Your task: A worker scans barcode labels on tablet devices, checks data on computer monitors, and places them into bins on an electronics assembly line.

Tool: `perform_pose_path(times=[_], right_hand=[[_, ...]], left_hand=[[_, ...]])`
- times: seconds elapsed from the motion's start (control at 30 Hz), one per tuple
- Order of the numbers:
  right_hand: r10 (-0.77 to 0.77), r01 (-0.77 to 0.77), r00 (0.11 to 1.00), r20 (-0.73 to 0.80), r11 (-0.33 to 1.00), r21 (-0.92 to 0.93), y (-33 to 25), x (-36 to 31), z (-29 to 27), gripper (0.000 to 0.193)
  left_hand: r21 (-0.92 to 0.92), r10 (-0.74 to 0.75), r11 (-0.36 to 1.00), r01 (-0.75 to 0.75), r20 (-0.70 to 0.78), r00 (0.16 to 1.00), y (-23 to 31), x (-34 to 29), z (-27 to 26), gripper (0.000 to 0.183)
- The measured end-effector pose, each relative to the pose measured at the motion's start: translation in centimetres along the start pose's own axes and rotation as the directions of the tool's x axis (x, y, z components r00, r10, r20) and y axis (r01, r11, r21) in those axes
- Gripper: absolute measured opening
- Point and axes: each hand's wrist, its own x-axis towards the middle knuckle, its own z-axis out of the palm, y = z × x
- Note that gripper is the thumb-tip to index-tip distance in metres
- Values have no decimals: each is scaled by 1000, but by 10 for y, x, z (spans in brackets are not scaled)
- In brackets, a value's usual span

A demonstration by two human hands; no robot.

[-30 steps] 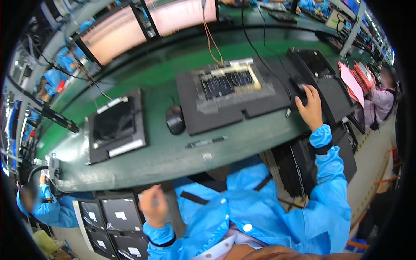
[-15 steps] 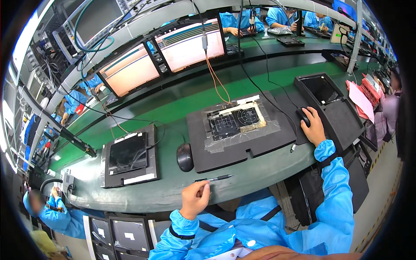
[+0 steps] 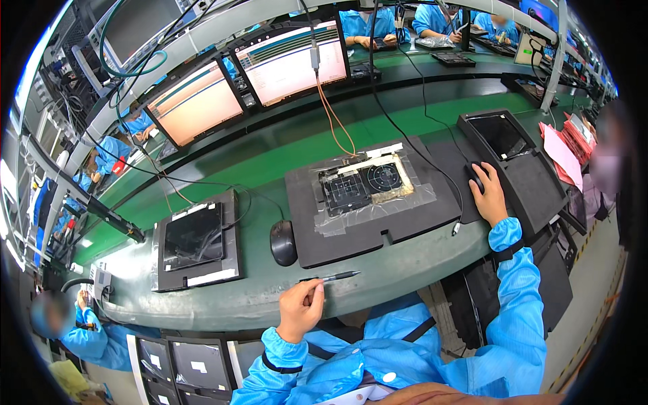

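My right hand (image 3: 489, 197) rests over a black computer mouse (image 3: 474, 175), its fingers curved round it, at the right end of the dark foam mat. My left hand (image 3: 300, 309) is closed near the front edge of the green bench, thumb against the bent fingers, gripping a dark slim pen (image 3: 341, 276) that points to the right. Beyond it is a foam board (image 3: 361, 248) with a taped-in black fixture (image 3: 345, 192) bearing a grid and a round pattern. A second black mouse (image 3: 283, 243) lies left of this board, above my left hand.
A dark tablet-like panel (image 3: 194, 236) lies on a padded board at left. Two lit monitors (image 3: 293, 64) stand behind. Black trays (image 3: 533, 185) and pink sheets (image 3: 561, 155) are at right. Cables hang across the bench. Co-workers in blue sit opposite and at far left.
The view has shifted slightly, moving the bench items a little left in the picture. The right monitor's display has changed. Both hands keep nearly the same pose.
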Motion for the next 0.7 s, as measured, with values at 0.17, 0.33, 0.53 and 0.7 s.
perform_pose_path(times=[0.17, 0.33, 0.53, 0.7], right_hand=[[6, -6, 1000, 8, 1000, 4, 5, 1, 3, 42], [11, -12, 1000, 27, 1000, 18, 8, 2, 4, 44], [16, -18, 1000, 24, 999, 48, 8, 3, 6, 45], [18, -20, 999, 31, 998, 55, 8, 1, 6, 45]], left_hand=[[14, 21, 1000, -21, 6, 1000, 1, 1, 1, 8], [22, 6, 1000, -7, 19, 1000, 1, 2, 1, 7], [56, 2, 998, -4, 31, 1000, 1, 0, -1, 9], [42, 2, 999, -3, 30, 1000, 5, -1, -2, 9]])
